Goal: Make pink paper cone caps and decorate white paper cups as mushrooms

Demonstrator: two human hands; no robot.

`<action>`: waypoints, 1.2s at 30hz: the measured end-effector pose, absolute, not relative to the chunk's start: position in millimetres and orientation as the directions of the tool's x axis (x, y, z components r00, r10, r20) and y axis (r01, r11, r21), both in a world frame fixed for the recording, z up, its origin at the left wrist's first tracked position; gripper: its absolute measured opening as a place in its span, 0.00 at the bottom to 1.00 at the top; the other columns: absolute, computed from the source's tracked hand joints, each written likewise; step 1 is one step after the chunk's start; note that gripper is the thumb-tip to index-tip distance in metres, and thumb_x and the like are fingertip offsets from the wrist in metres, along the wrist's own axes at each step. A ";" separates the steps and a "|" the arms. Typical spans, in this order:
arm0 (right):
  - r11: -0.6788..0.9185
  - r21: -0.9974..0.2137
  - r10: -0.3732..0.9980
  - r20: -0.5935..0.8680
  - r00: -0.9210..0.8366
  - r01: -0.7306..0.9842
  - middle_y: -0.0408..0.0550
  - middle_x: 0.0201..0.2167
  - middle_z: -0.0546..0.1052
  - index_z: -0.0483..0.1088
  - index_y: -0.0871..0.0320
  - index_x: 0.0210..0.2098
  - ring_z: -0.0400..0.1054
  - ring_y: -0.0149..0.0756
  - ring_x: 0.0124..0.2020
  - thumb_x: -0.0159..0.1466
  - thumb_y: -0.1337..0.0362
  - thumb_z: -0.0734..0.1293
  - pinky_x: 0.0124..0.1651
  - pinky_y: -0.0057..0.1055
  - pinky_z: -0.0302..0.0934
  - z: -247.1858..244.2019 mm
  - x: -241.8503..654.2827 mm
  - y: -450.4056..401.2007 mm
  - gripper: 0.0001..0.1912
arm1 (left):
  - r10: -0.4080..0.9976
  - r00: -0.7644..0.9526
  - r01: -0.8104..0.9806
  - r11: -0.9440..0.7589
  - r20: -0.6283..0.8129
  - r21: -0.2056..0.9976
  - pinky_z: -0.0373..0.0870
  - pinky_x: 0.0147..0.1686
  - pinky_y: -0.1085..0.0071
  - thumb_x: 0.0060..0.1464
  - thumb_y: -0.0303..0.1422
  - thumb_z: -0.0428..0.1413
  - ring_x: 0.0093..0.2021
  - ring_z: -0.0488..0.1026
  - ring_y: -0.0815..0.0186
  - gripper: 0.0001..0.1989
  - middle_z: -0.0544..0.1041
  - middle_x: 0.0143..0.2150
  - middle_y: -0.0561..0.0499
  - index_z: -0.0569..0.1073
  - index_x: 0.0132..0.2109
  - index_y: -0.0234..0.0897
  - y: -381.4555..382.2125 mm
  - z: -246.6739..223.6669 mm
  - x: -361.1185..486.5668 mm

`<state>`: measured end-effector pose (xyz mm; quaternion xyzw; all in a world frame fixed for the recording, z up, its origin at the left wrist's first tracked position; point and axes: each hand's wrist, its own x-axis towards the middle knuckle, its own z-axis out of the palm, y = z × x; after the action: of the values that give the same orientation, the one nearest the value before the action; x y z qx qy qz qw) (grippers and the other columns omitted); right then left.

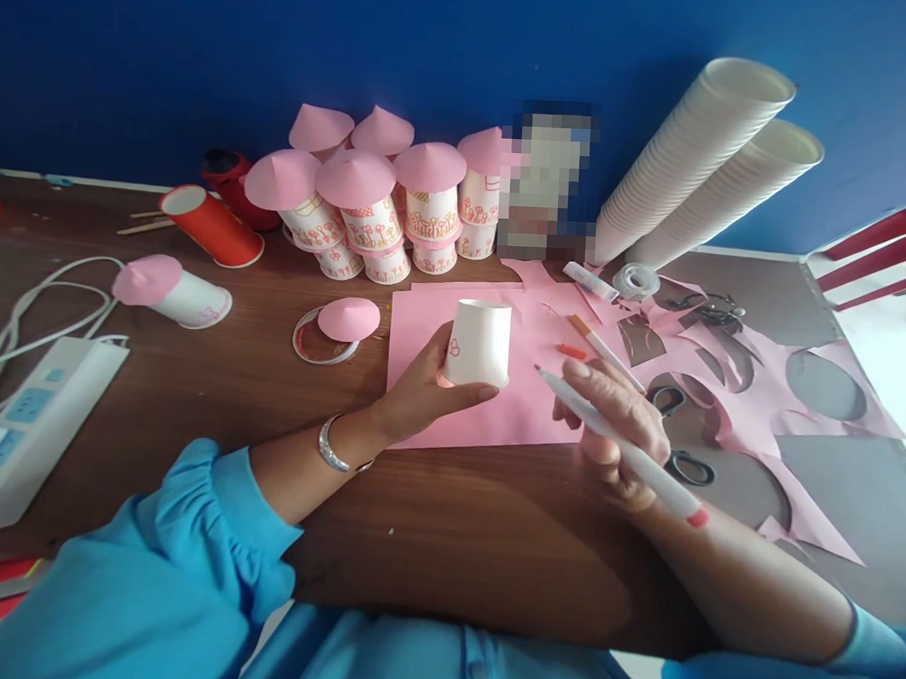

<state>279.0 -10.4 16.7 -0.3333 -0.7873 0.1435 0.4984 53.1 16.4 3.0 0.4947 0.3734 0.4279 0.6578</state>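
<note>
My left hand (428,383) grips a white paper cup (481,341) over the pink paper sheet (423,328). A small red drawing shows on the cup's left side. In my right hand (621,427) is a white felt-tip pen (628,452) with a red end. Its tip points toward the cup but stays apart from it. A loose red pen cap (573,352) lies on the pink paper, between the cup and my right hand. Near it rests a pen with an orange-brown end (595,344).
Paper-cup houses with pink cone roofs (354,190) stand along the blue wall. Tall cup stacks (693,160) lean at right, near a tape roll (637,280). Scissors (688,465) lie among pink scraps (766,393). At left are a power strip (44,422) and a roofed cup (189,298).
</note>
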 end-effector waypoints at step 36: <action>0.695 -0.659 0.719 0.640 -0.271 0.288 0.47 0.33 0.79 0.68 0.54 0.43 0.79 0.39 0.33 0.64 0.75 0.68 0.33 0.34 0.74 32.5 264.7 -14.3 0.12 | 0.894 0.435 -0.112 0.174 -0.109 0.978 0.68 0.53 0.59 0.48 0.40 0.72 0.53 0.71 0.55 0.37 0.74 0.51 0.46 0.64 0.60 0.41 15.9 4.6 50.1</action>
<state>264.7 -14.3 32.5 -0.3277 -0.7682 0.2127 0.5072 50.1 15.9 4.6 0.5206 0.3754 0.3766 0.6680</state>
